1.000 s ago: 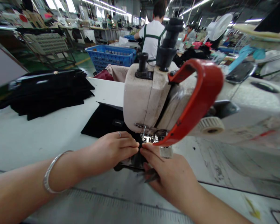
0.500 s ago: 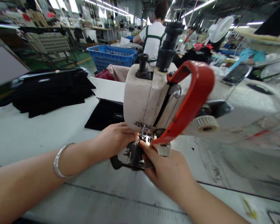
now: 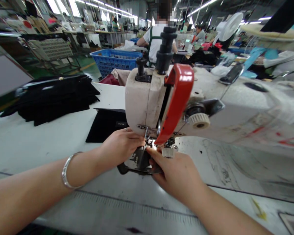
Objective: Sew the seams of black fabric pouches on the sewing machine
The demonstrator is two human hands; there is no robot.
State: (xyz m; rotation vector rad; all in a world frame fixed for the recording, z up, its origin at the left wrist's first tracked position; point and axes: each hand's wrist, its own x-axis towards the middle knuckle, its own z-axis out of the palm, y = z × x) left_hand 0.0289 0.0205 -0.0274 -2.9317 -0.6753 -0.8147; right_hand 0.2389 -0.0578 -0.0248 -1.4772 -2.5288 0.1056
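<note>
My left hand [image 3: 122,145], a silver bangle on its wrist, has its fingers pressed together at the left of the presser foot [image 3: 150,142] of a white sewing machine [image 3: 138,101]. Just behind it lies a flat black fabric piece [image 3: 101,125] with a small dark label [image 3: 121,124]; its right end is hidden by the machine head. From the right, my right hand [image 3: 180,171] reaches under the red take-up guard [image 3: 180,98], thumb and finger close together near the lit needle area. What the fingertips hold is too small to make out. Beneath them is a dark worn plate [image 3: 142,158].
A stack of black fabric pieces [image 3: 56,99] lies on the table's left side. Beyond the table stands a blue plastic basket [image 3: 115,58], with a co-worker [image 3: 155,42] seated behind it. A printed ruler scale [image 3: 137,205] runs along the front.
The view has shifted, so the machine head and red guard appear farther left. Both hands stay at the presser foot with nearly the same grip.
</note>
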